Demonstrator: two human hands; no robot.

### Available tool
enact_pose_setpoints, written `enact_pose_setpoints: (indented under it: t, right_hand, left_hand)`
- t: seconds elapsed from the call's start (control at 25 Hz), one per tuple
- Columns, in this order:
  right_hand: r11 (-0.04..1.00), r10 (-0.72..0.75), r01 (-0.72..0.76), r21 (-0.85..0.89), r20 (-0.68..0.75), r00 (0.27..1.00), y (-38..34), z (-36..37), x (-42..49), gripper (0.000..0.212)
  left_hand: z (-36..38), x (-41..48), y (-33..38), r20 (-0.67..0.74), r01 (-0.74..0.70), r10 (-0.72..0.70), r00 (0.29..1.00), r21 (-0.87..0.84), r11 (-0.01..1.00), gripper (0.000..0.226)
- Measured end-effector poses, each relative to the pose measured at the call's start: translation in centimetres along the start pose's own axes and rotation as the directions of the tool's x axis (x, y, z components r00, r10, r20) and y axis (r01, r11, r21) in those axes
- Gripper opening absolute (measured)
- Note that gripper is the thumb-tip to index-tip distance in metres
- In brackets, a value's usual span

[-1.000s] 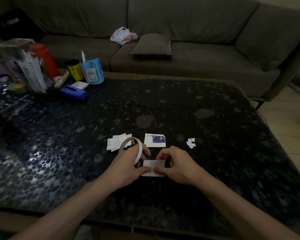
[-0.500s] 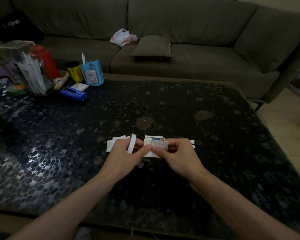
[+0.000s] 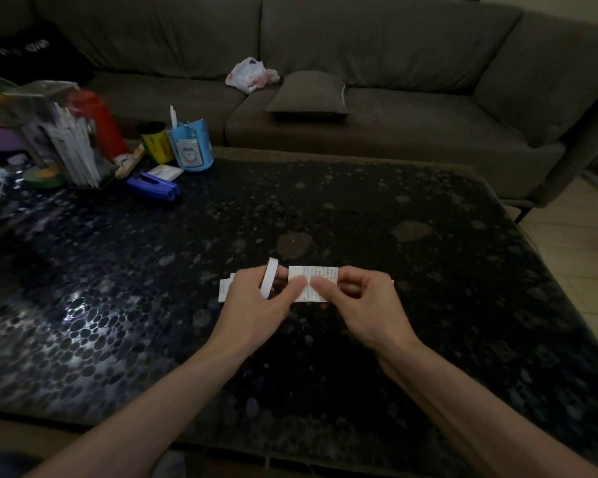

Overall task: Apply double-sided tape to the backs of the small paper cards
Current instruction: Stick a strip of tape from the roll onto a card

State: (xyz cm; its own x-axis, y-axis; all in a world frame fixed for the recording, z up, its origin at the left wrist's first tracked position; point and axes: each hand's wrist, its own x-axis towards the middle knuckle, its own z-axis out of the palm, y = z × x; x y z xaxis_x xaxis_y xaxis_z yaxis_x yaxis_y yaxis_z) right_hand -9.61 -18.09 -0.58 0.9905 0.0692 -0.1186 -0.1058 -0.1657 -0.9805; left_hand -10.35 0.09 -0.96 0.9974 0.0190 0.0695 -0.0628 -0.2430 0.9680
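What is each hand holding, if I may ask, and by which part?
The left hand and right hand pinch the paper card by its lower edge; the left hand also grips the tape roll by its rim.

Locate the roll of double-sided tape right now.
Head view, centre: the tape roll stands on edge in the left hand, just left of the paper card that it and the right hand pinch.

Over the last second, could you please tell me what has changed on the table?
The left hand and right hand carried the paper card away from the person, in front of the card pile; the tape roll turned edge-on. Both hands still pinch the card, the left hand still holds the roll; the blue stapler stayed put.
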Motion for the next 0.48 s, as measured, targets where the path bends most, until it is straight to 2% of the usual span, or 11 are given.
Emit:
enact_pose_setpoints:
  t: [0.12,0.28,0.36,0.48]
  right_hand:
    - [0.997,-0.071,0.071,-0.034,0.014,0.997,-0.17,-0.15,-0.07,0.005]
    - [0.996,-0.046,0.042,-0.085,-0.041,0.998,-0.03,0.18,-0.03,0.004]
    - [0.989,-0.076,0.068,-0.134,-0.059,0.995,0.05,0.35,-0.01,0.008]
    - [0.987,-0.119,0.114,-0.117,-0.038,0.992,0.02,0.16,-0.16,0.006]
  left_hand:
    - [-0.34,-0.23,0.21,0.028,0.020,-0.019,0.999,-0.027,0.999,0.011]
    - [-0.43,-0.24,0.40,-0.009,-0.007,0.007,1.000,0.056,0.998,0.005]
    - [-0.12,-0.34,0.58,0.009,-0.002,0.001,1.000,0.024,1.000,0.011]
    - [-0.31,-0.43,1.01,0.007,0.014,-0.014,1.000,-0.009,1.000,0.008]
